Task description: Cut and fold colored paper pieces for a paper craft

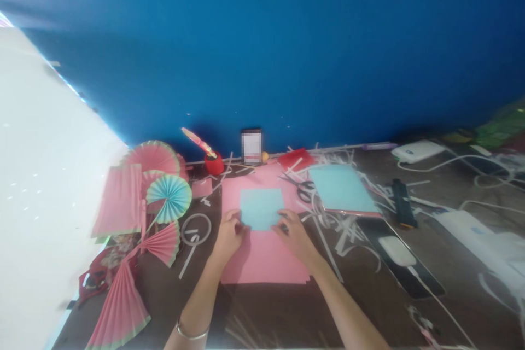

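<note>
A small light blue paper square (pixel 261 208) lies on a large pink sheet (pixel 262 254) on the dark table. My left hand (pixel 229 234) pinches the blue square's near left corner with curled fingers. My right hand (pixel 293 234) presses and grips its near right corner, fingers bent. A thin bangle (pixel 192 333) sits on my left wrist. Both hands rest on the pink sheet, close together.
Folded pink and teal paper fans (pixel 158 197) lie at the left. Scissors (pixel 301 187), paper strips, a stack of blue and pink sheets (pixel 342 190), a red cup (pixel 214 163), a phone (pixel 404 257) and cables lie at the right. A blue wall stands behind.
</note>
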A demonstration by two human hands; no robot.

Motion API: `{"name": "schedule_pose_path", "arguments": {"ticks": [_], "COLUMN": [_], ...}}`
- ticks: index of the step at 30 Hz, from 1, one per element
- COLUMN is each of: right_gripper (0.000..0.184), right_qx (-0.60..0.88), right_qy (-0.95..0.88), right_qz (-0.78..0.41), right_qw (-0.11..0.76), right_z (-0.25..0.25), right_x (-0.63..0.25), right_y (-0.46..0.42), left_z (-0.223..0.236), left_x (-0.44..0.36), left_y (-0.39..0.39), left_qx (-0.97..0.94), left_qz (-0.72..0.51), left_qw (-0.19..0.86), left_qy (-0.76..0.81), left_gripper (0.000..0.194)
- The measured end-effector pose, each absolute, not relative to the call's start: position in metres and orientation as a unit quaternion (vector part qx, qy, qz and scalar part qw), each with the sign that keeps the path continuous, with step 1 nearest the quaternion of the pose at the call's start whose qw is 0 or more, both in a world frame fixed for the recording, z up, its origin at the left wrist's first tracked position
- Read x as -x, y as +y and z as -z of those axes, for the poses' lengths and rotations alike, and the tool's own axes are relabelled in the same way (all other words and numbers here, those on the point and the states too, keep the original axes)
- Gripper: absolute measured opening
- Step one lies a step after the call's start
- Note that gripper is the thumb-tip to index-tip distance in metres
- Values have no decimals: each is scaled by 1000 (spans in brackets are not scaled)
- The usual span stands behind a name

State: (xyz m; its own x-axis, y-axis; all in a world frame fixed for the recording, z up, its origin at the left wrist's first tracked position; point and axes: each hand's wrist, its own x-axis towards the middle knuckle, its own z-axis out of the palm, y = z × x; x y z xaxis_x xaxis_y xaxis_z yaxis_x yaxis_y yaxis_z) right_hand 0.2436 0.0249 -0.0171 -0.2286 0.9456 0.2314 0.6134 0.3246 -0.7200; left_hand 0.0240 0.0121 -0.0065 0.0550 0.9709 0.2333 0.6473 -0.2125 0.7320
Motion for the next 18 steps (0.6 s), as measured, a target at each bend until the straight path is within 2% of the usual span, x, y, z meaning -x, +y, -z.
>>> {"name": "schedule_pose_path", "arguments": {"ticks": [12, 15, 18], "right_gripper": [19, 18, 17], "right_qx": [517, 516, 515], "right_qy": [-752, -757, -762], "right_qz": [-230, -228, -229], "right_qw": [337, 330, 319], "right_z": [16, 15, 11], "right_x": [-242, -242, -241], "right_y": [25, 24, 23], "left_z": [4, 0, -3], "left_x": [-25, -30, -44], "left_y": [12, 5, -7], "left_qx": [-691, -706, -738], "left_qz": [-362, -358, -329], "left_qw": [233, 194, 123], "left_qy": [581, 580, 576], "left_gripper": [15, 4, 33]}}
